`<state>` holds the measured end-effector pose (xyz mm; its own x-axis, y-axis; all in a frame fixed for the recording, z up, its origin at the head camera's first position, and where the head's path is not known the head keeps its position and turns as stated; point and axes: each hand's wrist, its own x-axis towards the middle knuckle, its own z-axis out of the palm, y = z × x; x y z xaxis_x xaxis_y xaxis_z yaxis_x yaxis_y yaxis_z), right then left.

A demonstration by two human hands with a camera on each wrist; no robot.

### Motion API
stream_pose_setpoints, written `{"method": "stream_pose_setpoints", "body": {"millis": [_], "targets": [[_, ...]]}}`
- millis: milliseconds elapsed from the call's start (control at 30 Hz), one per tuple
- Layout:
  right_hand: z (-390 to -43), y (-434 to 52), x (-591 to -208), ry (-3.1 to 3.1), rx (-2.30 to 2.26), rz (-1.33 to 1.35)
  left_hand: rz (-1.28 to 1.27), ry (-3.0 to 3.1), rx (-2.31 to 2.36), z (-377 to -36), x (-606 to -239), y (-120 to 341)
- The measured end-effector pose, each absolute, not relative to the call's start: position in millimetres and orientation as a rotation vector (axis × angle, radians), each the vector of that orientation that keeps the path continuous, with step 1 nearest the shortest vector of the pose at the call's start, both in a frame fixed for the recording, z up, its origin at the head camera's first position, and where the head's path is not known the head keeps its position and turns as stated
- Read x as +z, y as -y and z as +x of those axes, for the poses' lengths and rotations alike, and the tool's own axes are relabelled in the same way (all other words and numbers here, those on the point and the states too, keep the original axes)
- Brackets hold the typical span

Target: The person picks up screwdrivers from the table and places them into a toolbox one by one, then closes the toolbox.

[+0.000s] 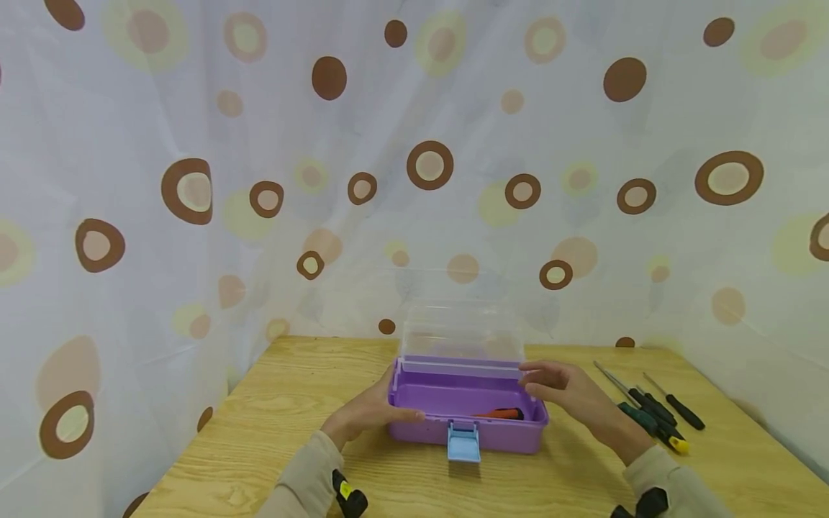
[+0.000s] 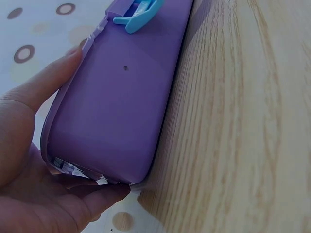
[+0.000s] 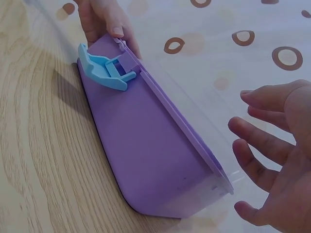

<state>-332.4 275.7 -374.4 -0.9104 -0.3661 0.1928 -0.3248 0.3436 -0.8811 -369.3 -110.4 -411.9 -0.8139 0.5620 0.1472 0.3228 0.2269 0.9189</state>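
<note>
A purple plastic toolbox (image 1: 466, 434) stands on the table, its clear lid (image 1: 463, 331) raised at the back. On its front hangs a light-blue latch (image 1: 463, 444), flipped down. Inside lies a red-and-black handled tool (image 1: 508, 414), partly hidden by the front wall. My left hand (image 1: 369, 411) grips the left end of the box, thumb along the front rim and fingers round the side, as the left wrist view shows. Beside the right end is my right hand (image 1: 573, 396), fingers spread and loosely bent; in the right wrist view it holds nothing and stands apart from the box.
Several screwdrivers lie at the right of the wooden table (image 1: 311, 367), among them a black-handled one (image 1: 685, 411) and one with a yellow-ended handle (image 1: 673, 437). Behind and at both sides hangs a white sheet (image 1: 363, 129) with brown circles.
</note>
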Motion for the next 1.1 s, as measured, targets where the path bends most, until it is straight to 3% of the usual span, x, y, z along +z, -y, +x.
{"method": "stream_pose_setpoints", "body": {"millis": [1100], "targets": [[-318.5, -336.5, -370.4, -2.736, -1.559, -0.540, 0.795, -2.325, 1.608, -369.6, -411.5, 111.1]]}}
